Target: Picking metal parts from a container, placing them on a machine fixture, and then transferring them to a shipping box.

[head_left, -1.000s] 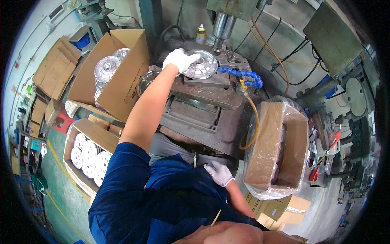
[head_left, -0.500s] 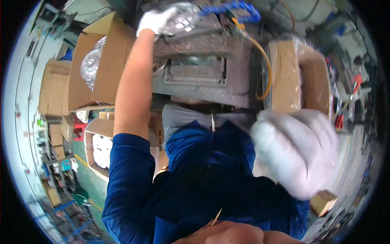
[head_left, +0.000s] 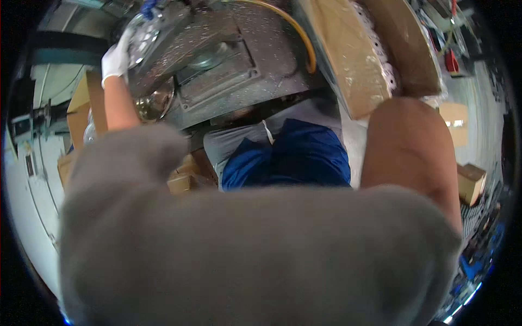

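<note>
My left hand [head_left: 116, 58], in a white glove, reaches to the far left. Its fingers close on the rim of a shiny round part [head_left: 144, 42] with a ring of patterned openings, held at the back of a grey metal die [head_left: 217, 81]. A round shiny disc [head_left: 212, 56] lies in the die's recess. By the die's left side, a shiny bowl-like piece [head_left: 157, 102] shows partly. My right forearm [head_left: 410, 146] rises beside an open cardboard box [head_left: 348, 65]; the right hand itself does not show.
Stacked white round parts with holes [head_left: 375, 46] fill the box on the right. A yellow hose [head_left: 296, 30] curves over the die surface. Another cardboard box [head_left: 79, 117] stands at the left. A large blurred grey-brown shape [head_left: 261, 255] covers the lower view.
The view has turned and shifted, so the die and my left hand appear farther left. My right gloved hand, blurred in front before, has gone out of sight. The blurred grey-brown shape has appeared.
</note>
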Demonstrator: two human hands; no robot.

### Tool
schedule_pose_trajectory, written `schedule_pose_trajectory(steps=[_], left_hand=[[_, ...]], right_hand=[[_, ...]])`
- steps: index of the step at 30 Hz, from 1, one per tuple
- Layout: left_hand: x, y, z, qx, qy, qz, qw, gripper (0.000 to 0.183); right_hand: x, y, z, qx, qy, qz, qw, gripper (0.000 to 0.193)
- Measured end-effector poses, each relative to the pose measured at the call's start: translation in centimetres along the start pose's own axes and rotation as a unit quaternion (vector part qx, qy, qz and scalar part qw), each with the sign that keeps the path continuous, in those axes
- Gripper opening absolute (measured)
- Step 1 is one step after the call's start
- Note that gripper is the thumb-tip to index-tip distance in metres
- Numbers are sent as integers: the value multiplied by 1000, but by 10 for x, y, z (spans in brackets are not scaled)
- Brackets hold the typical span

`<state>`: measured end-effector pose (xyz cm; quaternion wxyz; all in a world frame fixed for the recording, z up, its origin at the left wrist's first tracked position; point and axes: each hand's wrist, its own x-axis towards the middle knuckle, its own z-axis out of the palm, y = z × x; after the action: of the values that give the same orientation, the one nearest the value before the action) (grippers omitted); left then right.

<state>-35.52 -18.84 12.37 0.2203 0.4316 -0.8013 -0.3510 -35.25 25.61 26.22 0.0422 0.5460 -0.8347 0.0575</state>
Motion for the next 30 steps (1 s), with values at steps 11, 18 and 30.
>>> schedule_pose_trajectory(steps=[11, 18, 30], left_hand=[[12, -19, 4, -39, -26, -18, 999, 74], [-17, 6, -1, 39, 44, 34, 998, 73], [-149, -50, -33, 255, 64, 309, 914, 34]], right_hand=[[13, 20, 17, -13, -25, -120, 992, 23], [-34, 61, 90, 201, -74, -116, 970, 29], [-49, 75, 114, 235, -28, -24, 971, 40]])
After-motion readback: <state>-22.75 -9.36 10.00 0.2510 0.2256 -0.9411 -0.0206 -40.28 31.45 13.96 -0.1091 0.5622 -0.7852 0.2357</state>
